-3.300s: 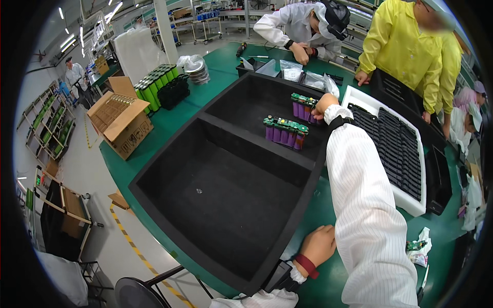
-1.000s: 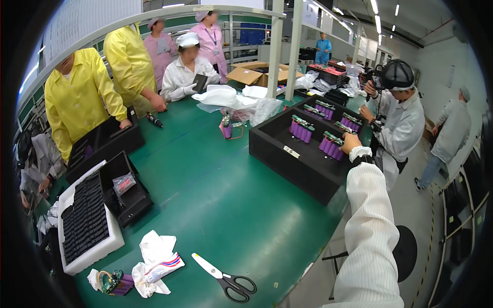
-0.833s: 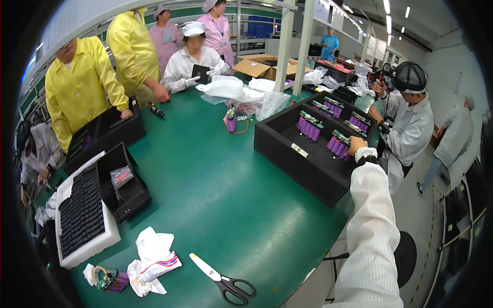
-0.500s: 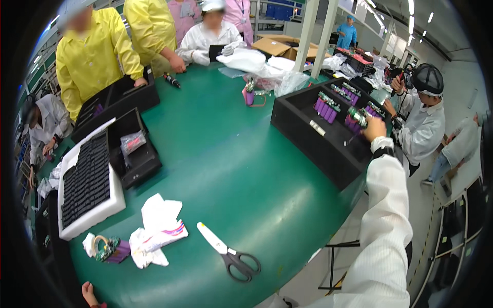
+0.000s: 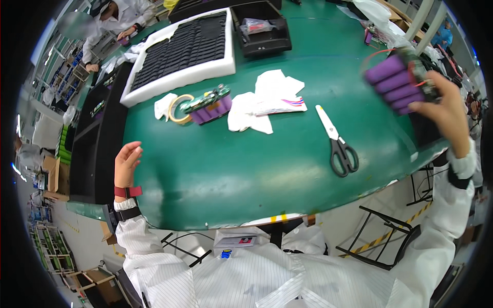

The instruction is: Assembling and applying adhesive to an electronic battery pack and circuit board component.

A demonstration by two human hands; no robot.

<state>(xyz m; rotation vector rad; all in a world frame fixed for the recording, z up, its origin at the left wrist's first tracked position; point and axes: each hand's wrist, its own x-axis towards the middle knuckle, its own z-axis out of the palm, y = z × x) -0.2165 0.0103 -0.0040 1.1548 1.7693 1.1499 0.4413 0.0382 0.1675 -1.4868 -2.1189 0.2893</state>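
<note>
A battery pack (image 5: 393, 82) of purple cells with a green circuit board and red wires is lifted over the table's right side. My right hand (image 5: 448, 108) grips it at the board side, fingers and thumb on either side; the pack is tilted and slightly blurred. Over the left table edge my left hand (image 5: 127, 165) holds nothing, its fingers loosely bent and apart. A second purple battery pack (image 5: 210, 110) rests on the table, beside a tape roll (image 5: 173, 112) and a crumpled white wrapper (image 5: 249, 110). Black-handled scissors (image 5: 343, 156) lie to the right of these.
A white foam tray (image 5: 230, 49) packed with black pieces stands at the back left, next to a black bin (image 5: 264, 47) holding a plastic bag. Black divided boxes (image 5: 87, 164) line the left edge. Another black box (image 5: 426, 131) is partly hidden behind my right hand. A co-worker (image 5: 120, 20) works far left.
My view has swung left and down. My right hand has lifted the battery pack out of the black box and brought it nearer. My left hand has come fully into view.
</note>
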